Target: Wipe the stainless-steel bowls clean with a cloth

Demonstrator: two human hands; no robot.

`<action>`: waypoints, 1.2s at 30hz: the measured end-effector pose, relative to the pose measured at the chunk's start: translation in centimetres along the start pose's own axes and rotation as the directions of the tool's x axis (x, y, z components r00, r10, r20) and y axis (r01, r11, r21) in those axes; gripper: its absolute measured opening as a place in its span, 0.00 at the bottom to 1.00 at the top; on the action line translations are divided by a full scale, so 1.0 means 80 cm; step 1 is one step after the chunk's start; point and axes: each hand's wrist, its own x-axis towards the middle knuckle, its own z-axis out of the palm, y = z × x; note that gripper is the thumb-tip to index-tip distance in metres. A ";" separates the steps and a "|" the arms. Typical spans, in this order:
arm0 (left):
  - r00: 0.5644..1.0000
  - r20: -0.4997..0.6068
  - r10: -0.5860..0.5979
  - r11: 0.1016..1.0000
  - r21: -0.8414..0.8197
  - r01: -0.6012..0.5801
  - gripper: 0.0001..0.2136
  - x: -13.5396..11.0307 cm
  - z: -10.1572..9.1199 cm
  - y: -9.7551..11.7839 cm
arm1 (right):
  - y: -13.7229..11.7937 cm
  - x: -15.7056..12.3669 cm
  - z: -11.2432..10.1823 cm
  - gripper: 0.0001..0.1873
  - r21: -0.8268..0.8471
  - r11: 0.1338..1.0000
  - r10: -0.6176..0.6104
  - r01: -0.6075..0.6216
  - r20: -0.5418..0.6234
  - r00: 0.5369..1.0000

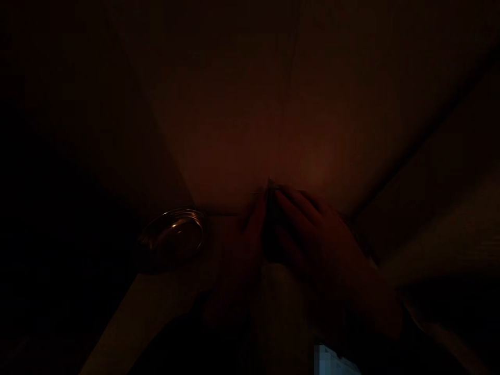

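Working in near-darkness here, my two hands close together low in front of a dim, reddish panel [242, 125]. Between them sits the dark thing [270, 232], its outline swallowed by shadow, a small point showing at the top. My right hand [316, 224] looks to be grasping it, fingers reaching over towards that tip; my left hand [253, 219] is right alongside, fingers up, and whether it grips or merely touches, I can't tell.

So the step in hand, I'd judge, is handling and steadying that piece with both hands. The next move calls for a firm right hold, small finger movements and, really, more light.

Now for room! Off to the left, a shiny dish [185, 239] stands near my left wrist, on the pale surface [128, 312], whose slanting edge drops into black. Ahead, the panel crowds my fingertips. To the right, a dark diagonal line [422, 138] marks another boundary, while a bluish bright patch [338, 362] glows at the bottom, too blurred to name. Backwards looks freest, I'd say.
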 end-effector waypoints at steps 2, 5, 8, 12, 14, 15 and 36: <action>1.000 0.003 0.015 1.000 -0.007 -0.015 0.13 0.001 0.001 0.003 | -0.003 -0.002 -0.002 0.27 0.001 0.999 -0.042 0.042 0.023 0.999; 0.999 -0.033 -0.019 0.999 -0.042 0.018 0.10 0.002 0.001 0.011 | -0.016 -0.007 -0.006 0.25 -0.039 0.993 -0.107 0.108 0.031 0.994; 0.997 -0.062 -0.052 0.999 -0.019 0.051 0.10 0.002 -0.001 0.011 | -0.022 -0.007 -0.006 0.24 -0.073 0.993 -0.095 0.096 0.020 0.995; 1.000 -0.006 -0.016 1.000 0.024 0.016 0.13 0.000 -0.003 0.001 | -0.011 -0.003 -0.004 0.26 -0.091 0.996 -0.003 0.001 -0.022 1.000; 0.999 0.015 -0.030 0.999 0.012 0.030 0.13 0.000 -0.004 -0.001 | -0.008 -0.003 -0.006 0.25 -0.092 0.996 0.004 -0.006 -0.022 1.000; 0.999 0.017 -0.036 0.999 0.010 0.036 0.13 0.001 -0.005 -0.001 | -0.009 -0.004 -0.007 0.25 -0.093 0.996 -0.012 0.011 -0.014 1.000; 1.000 0.011 0.006 1.000 0.018 -0.006 0.14 -0.001 -0.005 0.007 | -0.013 -0.004 -0.010 0.23 -0.054 0.996 -0.078 0.076 -0.033 0.996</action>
